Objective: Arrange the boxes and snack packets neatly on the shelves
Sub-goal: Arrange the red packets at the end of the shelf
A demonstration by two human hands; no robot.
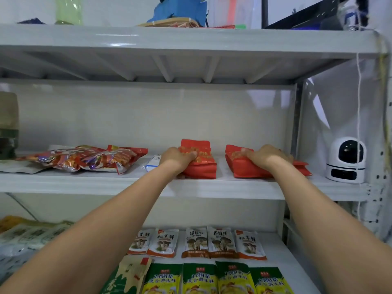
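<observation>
Shelves fill our head view, and we judge the tidying partly done. On the lower shelf (pixel 275 247) the mushroom packets (pixel 197 242) sit in a row, with the green packets (pixel 216 279) lined up in front of them. On the middle shelf (pixel 106 185) a pile of snack packets (pixel 84 159) lies loose and overlapping at the left, and a small white box (pixel 153 163) lies just beside our left hand (pixel 180 158). Both look left to straighten.

Our hands are apart, each clamped on its own packet. The left hand curls over the left red packet (pixel 199 166). The right hand (pixel 267 155) grips the right red packet (pixel 244 169) from above. Both packets rest on the middle shelf near its front edge, side by side with a gap between them. A white camera (pixel 346 160) stands at the far right.
</observation>
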